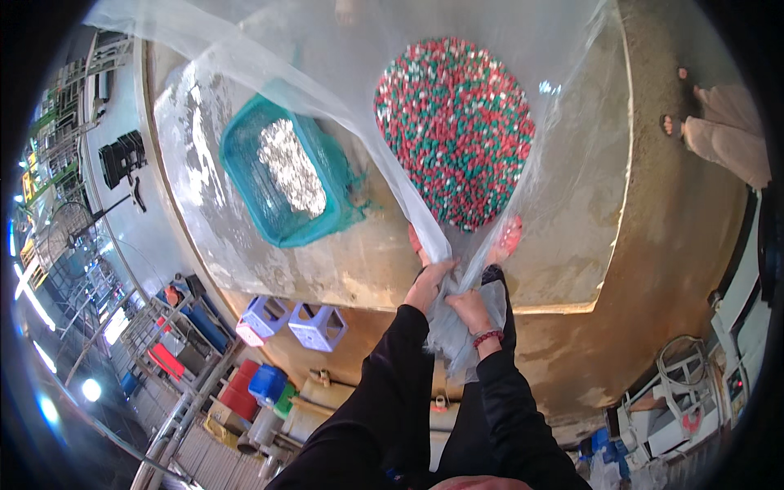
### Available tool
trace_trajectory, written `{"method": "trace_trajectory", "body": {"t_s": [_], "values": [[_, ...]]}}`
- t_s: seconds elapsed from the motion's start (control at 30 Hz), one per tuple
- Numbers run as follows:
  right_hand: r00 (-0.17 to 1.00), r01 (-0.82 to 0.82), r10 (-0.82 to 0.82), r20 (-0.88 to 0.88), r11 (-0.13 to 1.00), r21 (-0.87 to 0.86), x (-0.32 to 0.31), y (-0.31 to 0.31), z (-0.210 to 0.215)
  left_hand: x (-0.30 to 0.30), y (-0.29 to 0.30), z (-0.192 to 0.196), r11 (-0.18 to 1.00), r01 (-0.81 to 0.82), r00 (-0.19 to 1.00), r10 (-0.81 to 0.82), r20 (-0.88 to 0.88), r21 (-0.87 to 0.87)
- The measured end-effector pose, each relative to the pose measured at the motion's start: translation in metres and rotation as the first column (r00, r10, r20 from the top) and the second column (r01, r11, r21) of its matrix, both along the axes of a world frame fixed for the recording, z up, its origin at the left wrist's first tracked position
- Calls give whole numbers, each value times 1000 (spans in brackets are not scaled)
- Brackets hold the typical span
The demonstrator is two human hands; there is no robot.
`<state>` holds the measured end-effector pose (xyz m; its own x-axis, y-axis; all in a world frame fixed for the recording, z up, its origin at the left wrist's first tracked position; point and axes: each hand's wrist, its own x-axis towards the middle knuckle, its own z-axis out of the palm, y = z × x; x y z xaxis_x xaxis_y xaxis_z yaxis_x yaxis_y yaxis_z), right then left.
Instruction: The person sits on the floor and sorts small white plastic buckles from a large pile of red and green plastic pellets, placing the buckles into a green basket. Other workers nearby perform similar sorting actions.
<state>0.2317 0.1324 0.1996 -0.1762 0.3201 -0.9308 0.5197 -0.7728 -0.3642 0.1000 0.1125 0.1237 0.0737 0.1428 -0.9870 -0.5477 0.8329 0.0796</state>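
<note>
Both my hands grip a large sheet of clear plastic film (416,208), gathered to a narrow neck in front of me. My left hand (430,284) is closed on the left edge of the gather. Just right of it and slightly nearer, my right hand (471,311) is closed round the bunched film, whose loose end hangs below. Beyond my hands lies a rounded heap of small red, green and white pieces (457,131), with film on both sides of it. Whether the film forms a bag around the heap, I cannot tell. My fingertips are partly hidden in the folds.
A teal basket (335,216) with shiny whitish contents stands left of the heap on the wet floor slab (351,278). Purple stools (318,328) stand past its near edge. At the right are another person's legs (725,135). My feet in red footwear (510,234) flank the gathered film.
</note>
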Motion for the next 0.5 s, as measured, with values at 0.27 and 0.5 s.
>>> {"method": "trace_trajectory", "body": {"t_s": [0.27, 0.5], "values": [[965, -65, 199, -169, 811, 582, -18, 180, 181, -26, 174, 205, 919, -221, 969, 246, -38, 326], [956, -2, 139, -259, 884, 467, -11, 95, 206, -34, 86, 246, 968, -251, 957, 250, 145, -13]]}}
